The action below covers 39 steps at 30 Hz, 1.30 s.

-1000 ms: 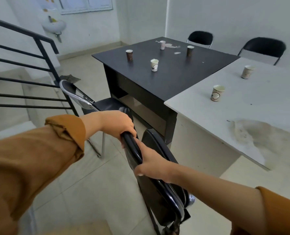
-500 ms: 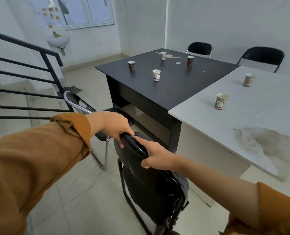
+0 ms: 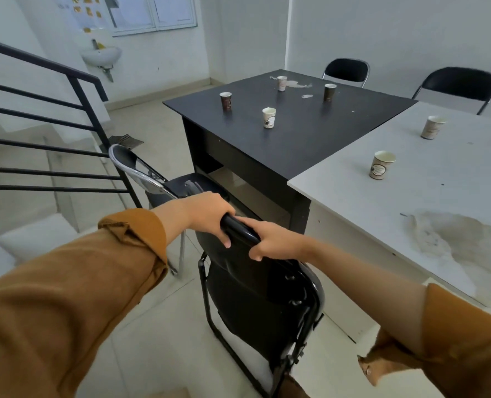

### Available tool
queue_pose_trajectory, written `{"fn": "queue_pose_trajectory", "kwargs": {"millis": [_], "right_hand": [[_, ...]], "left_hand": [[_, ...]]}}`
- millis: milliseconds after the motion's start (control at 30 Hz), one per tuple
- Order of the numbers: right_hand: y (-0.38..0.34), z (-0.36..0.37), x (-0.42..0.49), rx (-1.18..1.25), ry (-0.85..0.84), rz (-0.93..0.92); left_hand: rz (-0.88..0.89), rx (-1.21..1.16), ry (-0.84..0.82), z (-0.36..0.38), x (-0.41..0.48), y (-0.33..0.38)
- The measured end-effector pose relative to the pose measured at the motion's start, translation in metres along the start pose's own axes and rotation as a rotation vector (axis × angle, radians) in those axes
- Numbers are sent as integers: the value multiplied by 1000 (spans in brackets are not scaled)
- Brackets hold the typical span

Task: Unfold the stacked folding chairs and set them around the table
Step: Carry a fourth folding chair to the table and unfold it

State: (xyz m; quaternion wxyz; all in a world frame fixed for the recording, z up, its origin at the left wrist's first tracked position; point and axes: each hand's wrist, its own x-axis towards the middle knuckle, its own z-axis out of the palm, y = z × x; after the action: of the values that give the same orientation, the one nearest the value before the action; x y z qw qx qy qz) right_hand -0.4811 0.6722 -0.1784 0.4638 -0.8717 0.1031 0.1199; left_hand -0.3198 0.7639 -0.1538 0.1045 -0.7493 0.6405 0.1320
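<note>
Four black folding chairs (image 3: pixel 347 68), six paper cups (image 3: pixel 269 117), two tables (image 3: pixel 310 145).
Left hand (image 3: pixel 209 216) and right hand (image 3: pixel 275 239) grip the folded chair's (image 3: pixel 255 297) top.

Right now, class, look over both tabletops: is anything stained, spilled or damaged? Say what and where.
The white table has a large brownish smeared patch near its closest edge. On the black table, pale blotches lie at the far end beside a paper cup; spill or peeled finish, I cannot tell.
</note>
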Motion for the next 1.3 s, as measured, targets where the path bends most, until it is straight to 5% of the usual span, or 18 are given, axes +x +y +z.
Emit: {"fn": "queue_pose_trajectory", "kwargs": {"millis": [367,567,700,800,933,1133,1300], "right_hand": [[5,6,6,-72,90,-47],[25,-13,2,667,20,-58],[42,-21,18,787,86,1],[71,-25,44,220,158,4],[117,-11,71,-604,-155,98],[149,-8,87,-1004,-325,79],[178,-2,88,-1313,-287,-38]], "left_hand": [[-173,98,51,3,-7,32],[-391,91,127,8,-1,56],[-498,116,89,11,7,69],[-542,136,92,10,16,73],[-566,129,132,11,25,76],[-534,76,216,12,35,73],[-527,13,282,14,33,73]]}}
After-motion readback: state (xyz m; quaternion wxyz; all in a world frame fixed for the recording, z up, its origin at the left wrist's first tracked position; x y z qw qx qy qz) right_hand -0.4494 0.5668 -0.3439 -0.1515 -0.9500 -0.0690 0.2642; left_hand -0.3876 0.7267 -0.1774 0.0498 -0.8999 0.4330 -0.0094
